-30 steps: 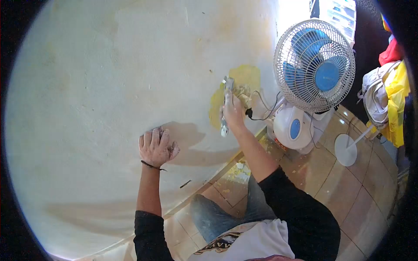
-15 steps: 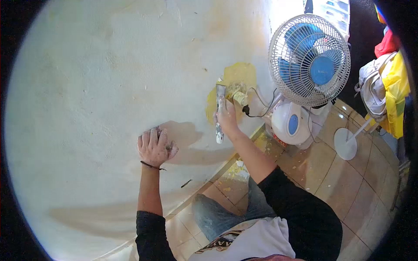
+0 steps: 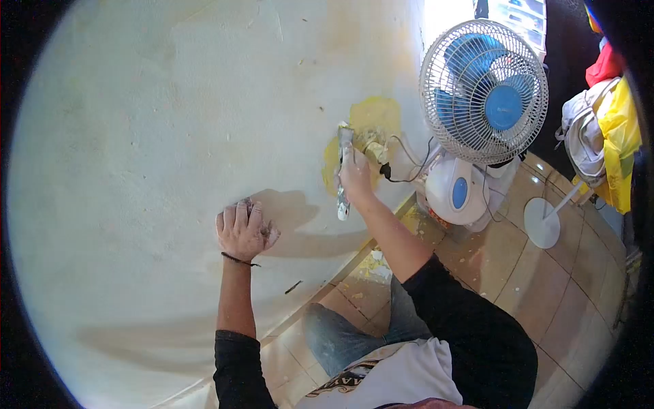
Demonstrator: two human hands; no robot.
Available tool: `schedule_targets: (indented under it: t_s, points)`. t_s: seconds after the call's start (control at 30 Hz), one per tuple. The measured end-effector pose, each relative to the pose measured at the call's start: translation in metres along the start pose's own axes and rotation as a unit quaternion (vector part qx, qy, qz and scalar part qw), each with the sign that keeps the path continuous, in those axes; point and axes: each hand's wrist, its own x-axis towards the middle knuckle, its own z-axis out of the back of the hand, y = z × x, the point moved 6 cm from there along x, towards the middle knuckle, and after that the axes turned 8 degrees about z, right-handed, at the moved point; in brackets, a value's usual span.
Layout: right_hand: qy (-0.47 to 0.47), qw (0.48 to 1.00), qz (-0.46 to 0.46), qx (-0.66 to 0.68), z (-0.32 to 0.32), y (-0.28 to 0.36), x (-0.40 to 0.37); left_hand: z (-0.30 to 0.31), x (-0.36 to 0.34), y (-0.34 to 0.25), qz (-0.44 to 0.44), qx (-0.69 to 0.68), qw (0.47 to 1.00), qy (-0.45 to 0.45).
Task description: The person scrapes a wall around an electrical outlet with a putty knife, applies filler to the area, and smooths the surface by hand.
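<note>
In the head view, the scraper (image 3: 344, 136) lies over the left part of the yellow patch (image 3: 381, 112) on the wall (image 3: 170, 136). The right hand (image 3: 355, 178) has its grip closed around it, thumb along the upper side. It looks light and stiff, perhaps slippery where smeared; the handle, below the blade, seems the place to take hold. The left hand (image 3: 242, 232), below and left of the patch, is curled against the wall; its palm is hidden, so I cannot tell whether its grip pinches anything. The blade's edge is hard to make out.
</note>
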Motion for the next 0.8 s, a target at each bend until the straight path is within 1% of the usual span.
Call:
schedule_targets:
  t_s: [0.1, 0.17, 0.23, 0.3, 0.37, 0.4, 0.47, 0.5, 0.53, 0.6, 0.63, 0.67, 0.7, 0.73, 0.8]
  points:
    - [0.019, 1.000, -0.019, -0.011, -0.004, 0.002, 0.001, 0.000, -0.002, 0.001, -0.002, 0.000, 1.000, -0.005]
    - [0.017, 0.998, -0.024, 0.054, -0.004, 0.005, 0.001, 0.000, -0.002, 0.000, -0.005, -0.003, 1.000, -0.006]
    - [0.012, 0.999, -0.023, 0.042, 0.000, 0.011, 0.004, -0.001, -0.002, 0.001, -0.005, -0.001, 1.000, -0.013]
    - [0.008, 0.999, -0.022, 0.030, 0.002, 0.017, 0.011, -0.005, -0.005, 0.003, 0.005, 0.003, 1.000, 0.005]
    - [0.018, 0.999, 0.041, 0.017, 0.004, 0.031, 0.025, -0.004, -0.004, 0.003, 0.008, -0.001, 1.000, 0.007]
    - [0.017, 0.999, 0.039, 0.015, 0.006, 0.039, 0.033, -0.004, -0.005, 0.002, 0.011, -0.003, 1.000, 0.012]
    - [-0.022, 0.994, -0.006, 0.105, 0.009, 0.051, 0.042, -0.003, -0.006, 0.000, 0.010, -0.006, 1.000, 0.012]
    - [-0.031, 0.998, -0.015, 0.055, 0.014, 0.050, 0.037, -0.003, -0.003, 0.001, 0.008, -0.006, 1.000, 0.005]
    - [-0.029, 0.998, -0.012, 0.055, 0.013, 0.042, 0.031, -0.002, -0.002, 0.003, 0.008, -0.004, 1.000, 0.002]
    - [0.026, 0.999, 0.011, -0.020, 0.012, 0.010, 0.013, -0.002, -0.003, 0.001, 0.004, 0.005, 1.000, 0.000]
    - [0.025, 0.999, 0.011, -0.020, 0.018, -0.006, 0.002, -0.003, -0.004, 0.000, 0.005, 0.004, 1.000, 0.001]
    - [0.046, 0.998, -0.027, -0.026, 0.022, -0.025, -0.008, -0.005, -0.005, 0.001, 0.009, 0.001, 1.000, 0.005]
    - [0.068, 0.995, -0.064, -0.030, 0.020, -0.024, -0.016, -0.005, -0.005, 0.002, 0.013, -0.002, 1.000, 0.009]
    - [0.068, 0.995, -0.065, -0.028, 0.020, -0.018, -0.016, -0.005, -0.005, 0.003, 0.011, 0.000, 1.000, 0.010]
    - [0.017, 0.995, -0.080, -0.051, 0.030, -0.003, -0.007, -0.004, -0.005, 0.003, 0.005, 0.002, 1.000, 0.011]
